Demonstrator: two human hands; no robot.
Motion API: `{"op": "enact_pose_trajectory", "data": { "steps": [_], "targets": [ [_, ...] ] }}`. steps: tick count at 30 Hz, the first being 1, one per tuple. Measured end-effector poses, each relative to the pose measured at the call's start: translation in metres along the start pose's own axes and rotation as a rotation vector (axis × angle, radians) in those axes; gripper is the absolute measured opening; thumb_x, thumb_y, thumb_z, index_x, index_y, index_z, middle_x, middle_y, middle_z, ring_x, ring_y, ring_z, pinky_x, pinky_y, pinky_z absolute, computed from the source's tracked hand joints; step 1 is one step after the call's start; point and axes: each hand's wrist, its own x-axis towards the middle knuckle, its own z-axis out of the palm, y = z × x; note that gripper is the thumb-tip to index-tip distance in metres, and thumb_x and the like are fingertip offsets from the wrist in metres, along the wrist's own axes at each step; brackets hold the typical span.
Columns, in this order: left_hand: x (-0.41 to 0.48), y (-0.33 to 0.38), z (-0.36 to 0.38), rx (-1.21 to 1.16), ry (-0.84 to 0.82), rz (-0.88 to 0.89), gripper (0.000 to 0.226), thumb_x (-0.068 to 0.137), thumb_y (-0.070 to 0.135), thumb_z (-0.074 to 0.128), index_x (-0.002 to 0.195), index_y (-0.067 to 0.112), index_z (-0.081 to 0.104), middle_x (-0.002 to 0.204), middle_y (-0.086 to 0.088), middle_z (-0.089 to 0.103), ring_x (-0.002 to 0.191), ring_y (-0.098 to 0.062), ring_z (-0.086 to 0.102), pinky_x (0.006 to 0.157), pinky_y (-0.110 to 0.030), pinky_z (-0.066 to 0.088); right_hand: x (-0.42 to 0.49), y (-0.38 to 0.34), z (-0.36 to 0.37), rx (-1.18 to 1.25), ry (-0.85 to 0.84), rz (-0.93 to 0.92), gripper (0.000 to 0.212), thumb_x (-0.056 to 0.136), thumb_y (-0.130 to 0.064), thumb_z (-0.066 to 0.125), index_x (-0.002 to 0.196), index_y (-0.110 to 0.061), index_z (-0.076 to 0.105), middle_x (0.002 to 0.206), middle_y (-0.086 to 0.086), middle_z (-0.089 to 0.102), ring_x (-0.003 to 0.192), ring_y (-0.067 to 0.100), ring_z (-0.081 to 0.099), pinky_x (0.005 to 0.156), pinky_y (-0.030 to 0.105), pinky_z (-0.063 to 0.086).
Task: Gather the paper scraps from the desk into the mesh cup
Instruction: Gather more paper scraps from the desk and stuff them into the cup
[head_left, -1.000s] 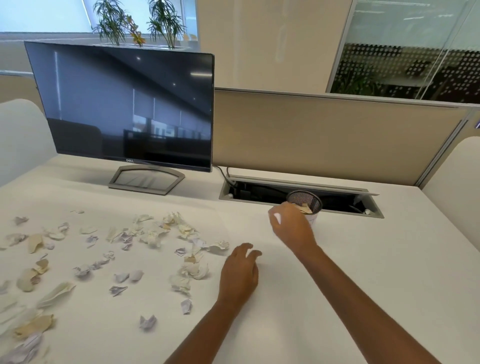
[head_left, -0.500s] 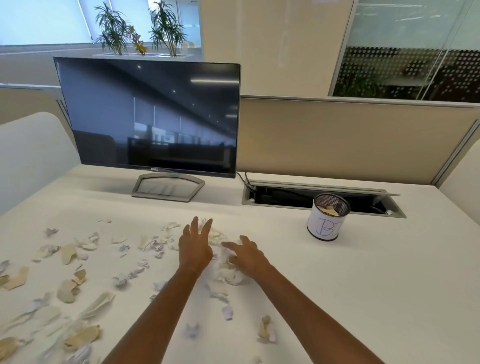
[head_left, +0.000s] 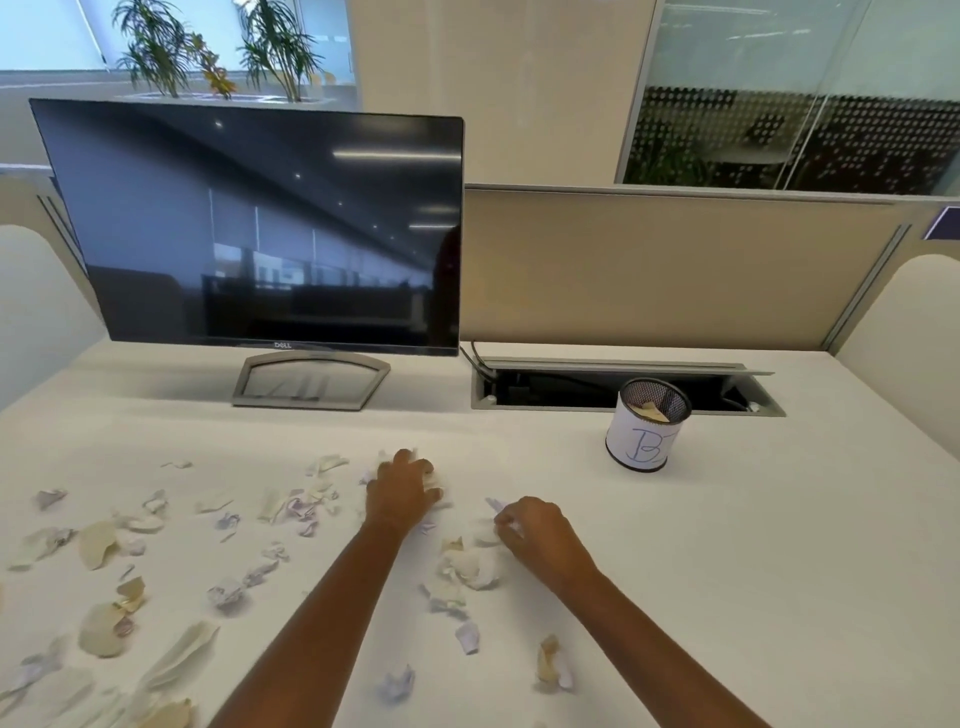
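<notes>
Both hands are now working the scrap pile rather than the cup. The right hand (head_left: 540, 527), back from the mesh cup (head_left: 649, 423) a second ago, is closing its fingers on a white scrap (head_left: 497, 505); the left hand (head_left: 402, 491) is curling over scraps at 12 o'clock. Many paper scraps (head_left: 130, 545) are littering the table (head_left: 779, 545) toward 9 o'clock; the cup is standing at 2 o'clock, partly filled.
</notes>
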Motion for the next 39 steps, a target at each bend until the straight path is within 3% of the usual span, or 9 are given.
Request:
{"op": "enact_pose_trajectory", "data": {
  "steps": [4,7,12,18,23,26,29,32,39],
  "targets": [
    [-0.005,0.003,0.004,-0.025,0.093,0.029,0.028,0.091,0.012,0.050,0.118,0.008,0.056,0.128,-0.009,0.050,0.115,-0.025,0.051,0.094,-0.030,0.043,-0.019,-0.013,0.010,0.002,-0.095,-0.048,0.045,0.087,-0.032,0.060,0.126,-0.011,0.053,0.126,0.008,0.054,0.117,0.022,0.051,0.095,0.023,0.036],
    [-0.010,0.004,0.005,-0.076,0.151,0.013,0.025,0.090,0.003,0.048,0.111,0.004,0.061,0.121,-0.012,0.056,0.112,-0.026,0.054,0.091,-0.030,0.043,-0.027,-0.022,0.023,-0.135,-0.133,-0.077,0.045,0.086,-0.025,0.058,0.129,-0.011,0.049,0.128,0.009,0.050,0.115,0.026,0.048,0.094,0.031,0.042],
    [-0.018,0.009,-0.001,-0.240,0.226,0.036,0.021,0.087,-0.002,0.051,0.102,-0.001,0.066,0.111,-0.017,0.062,0.103,-0.028,0.059,0.084,-0.026,0.043,-0.029,-0.015,0.029,-0.214,-0.015,-0.109,0.030,0.097,-0.013,0.035,0.118,-0.012,0.056,0.123,0.008,0.054,0.111,0.024,0.051,0.089,0.030,0.041],
    [-0.025,0.031,-0.006,-0.537,0.295,-0.009,0.014,0.083,0.001,0.063,0.096,-0.001,0.067,0.109,-0.014,0.065,0.102,-0.026,0.060,0.077,-0.018,0.034,-0.017,0.006,-0.012,-0.026,0.139,0.009,0.028,0.092,-0.010,0.044,0.109,-0.013,0.067,0.116,0.010,0.063,0.110,0.024,0.057,0.084,0.021,0.034],
    [-0.021,0.070,-0.009,-0.727,0.245,0.023,0.017,0.082,0.001,0.065,0.097,-0.002,0.068,0.105,-0.020,0.067,0.095,-0.037,0.064,0.084,-0.035,0.050,-0.002,0.035,-0.071,0.011,0.301,0.110,0.024,0.089,-0.005,0.049,0.100,-0.003,0.070,0.108,0.018,0.068,0.102,0.031,0.060,0.087,0.036,0.044],
    [-0.017,0.098,-0.010,-0.815,0.229,0.055,0.015,0.082,0.001,0.065,0.097,-0.002,0.069,0.099,-0.017,0.067,0.072,-0.024,0.062,0.055,-0.013,0.049,0.008,0.054,-0.112,0.050,0.394,0.160,0.024,0.088,-0.003,0.048,0.081,-0.003,0.071,0.089,0.015,0.070,0.089,0.033,0.061,0.068,0.026,0.037],
    [-0.012,0.127,-0.009,-0.864,0.214,0.084,0.015,0.083,0.003,0.065,0.097,0.001,0.069,0.092,-0.007,0.061,0.062,-0.010,0.055,0.041,-0.004,0.041,0.021,0.067,-0.150,-0.015,0.452,0.200,0.037,0.084,-0.004,0.037,0.052,-0.012,0.055,0.057,0.002,0.048,0.062,0.028,0.049,0.056,0.020,0.020],
    [-0.008,0.149,-0.008,-0.870,0.202,0.106,0.016,0.083,0.006,0.065,0.098,0.003,0.069,0.092,-0.003,0.058,0.065,-0.010,0.055,0.044,-0.003,0.042,0.041,0.078,-0.173,-0.169,0.413,0.247,0.020,0.085,0.003,0.044,0.082,0.004,0.064,0.079,0.020,0.060,0.074,0.032,0.054,0.061,0.029,0.032],
    [0.004,0.182,-0.012,-0.868,0.191,0.151,0.015,0.083,0.005,0.065,0.097,0.001,0.067,0.090,-0.004,0.060,0.059,-0.014,0.054,0.045,-0.010,0.043,0.066,0.085,-0.175,-0.351,0.107,0.187,0.027,0.088,-0.005,0.051,0.113,-0.003,0.062,0.122,0.020,0.053,0.108,0.035,0.057,0.087,0.036,0.048]
  ]
}}
